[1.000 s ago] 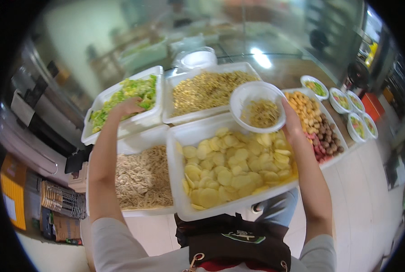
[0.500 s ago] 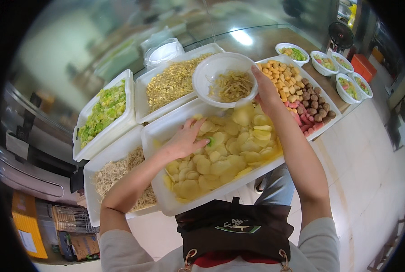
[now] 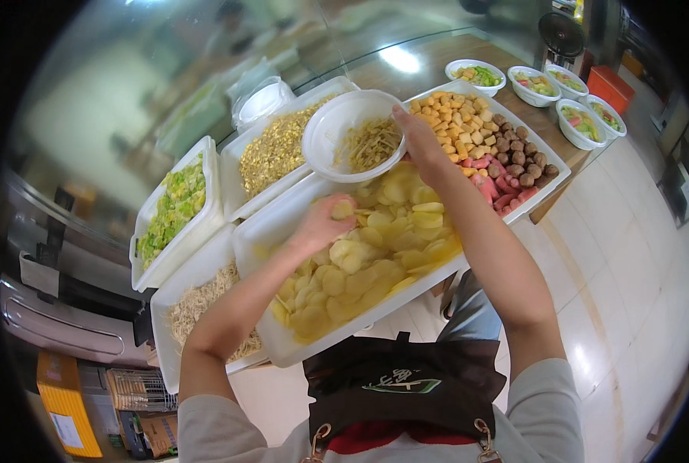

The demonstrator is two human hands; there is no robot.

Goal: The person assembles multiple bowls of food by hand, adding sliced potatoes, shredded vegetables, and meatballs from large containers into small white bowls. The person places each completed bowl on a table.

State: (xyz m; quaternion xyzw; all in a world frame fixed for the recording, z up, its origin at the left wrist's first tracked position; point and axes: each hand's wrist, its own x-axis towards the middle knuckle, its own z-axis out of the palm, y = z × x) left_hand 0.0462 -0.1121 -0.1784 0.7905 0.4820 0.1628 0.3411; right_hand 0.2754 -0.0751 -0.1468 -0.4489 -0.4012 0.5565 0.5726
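Observation:
My right hand (image 3: 423, 145) grips the rim of a white bowl (image 3: 321, 143) and holds it tilted above a tray. Inside the bowl lies a clump of bean sprouts (image 3: 371, 144). Below it, a deep white tray (image 3: 263, 247) is filled with thin, pale yellow potato slices (image 3: 336, 289). At the left part of this pile my left hand (image 3: 323, 224) has its fingers curled round a few slices, one of them showing at the fingertips. The slices under the palm are hidden.
Around stand trays of bean sprouts (image 3: 275, 158), chopped lettuce (image 3: 173, 208) and pale thin strands (image 3: 205, 297). Another tray holds tofu cubes (image 3: 448, 127), meatballs (image 3: 518, 158) and pink sausage pieces. Several filled bowls (image 3: 533, 86) sit at the far right; stacked white bowls (image 3: 263, 102) are at the back.
My left hand has gone from spread fingers on the potato slices to curled round a few. A small green piece by its fingertips is no longer visible. The bowl stays in my right hand.

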